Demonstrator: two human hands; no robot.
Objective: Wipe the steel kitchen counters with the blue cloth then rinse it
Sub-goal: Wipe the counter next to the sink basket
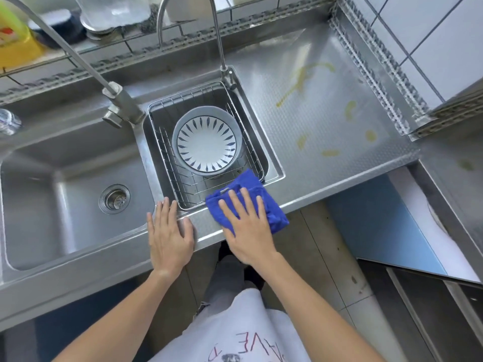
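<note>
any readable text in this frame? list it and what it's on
"AVE": red letters, seen upside down, on the white shirt; the rest of the print is cut off or unclear.
Yellow bottle: red label marks, too blurred to read.
Clear plastic bottle: label too small to read.

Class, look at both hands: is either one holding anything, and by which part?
Neither grips anything. The right hand presses flat on the middle of the blue cloth; the left hand rests flat on the counter edge.

A kitchen: a steel tabletop (pixel 326 105) with a built-in sink (pixel 65 205), two taps, a wire drying basket (pixel 167 163) holding a patterned plate (pixel 206 145), white wall tiles (pixel 431 30) and a dish-soap bottle (pixel 13 35).
</note>
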